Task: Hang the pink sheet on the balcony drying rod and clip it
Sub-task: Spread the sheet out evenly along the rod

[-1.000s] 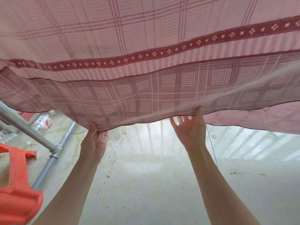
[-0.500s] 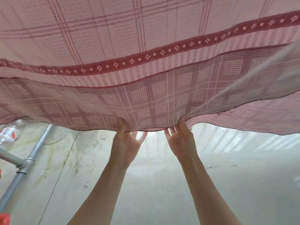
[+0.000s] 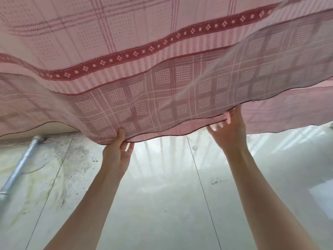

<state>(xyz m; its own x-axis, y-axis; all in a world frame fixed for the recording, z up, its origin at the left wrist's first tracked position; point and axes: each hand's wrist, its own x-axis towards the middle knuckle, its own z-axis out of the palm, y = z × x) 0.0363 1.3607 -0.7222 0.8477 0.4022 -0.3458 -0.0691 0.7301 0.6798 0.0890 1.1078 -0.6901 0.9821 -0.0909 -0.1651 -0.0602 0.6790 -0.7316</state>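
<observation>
Overhead, the pink sheet (image 3: pixel 162 51) billows with its lower hem pinched only by the left hand (image 3: pixel 117 152) while the right hand (image 3: pixel 228 130) touches it with loose, spread fingers, so a gust could likely tug it free.

Thin woven cloth pink sheet (image 3: pixel 162 56), dull grey metal pipe (image 3: pixel 21 165), stained glossy floor (image 3: pixel 162 204).

We see the pink sheet (image 3: pixel 162 56) running off the top, left and right edges, blurred with motion at its upper right. It hides the fingers (image 3: pixel 127 146) of the left hand (image 3: pixel 116 154) past their bases, and the upper end of the metal pipe (image 3: pixel 21 165).
</observation>
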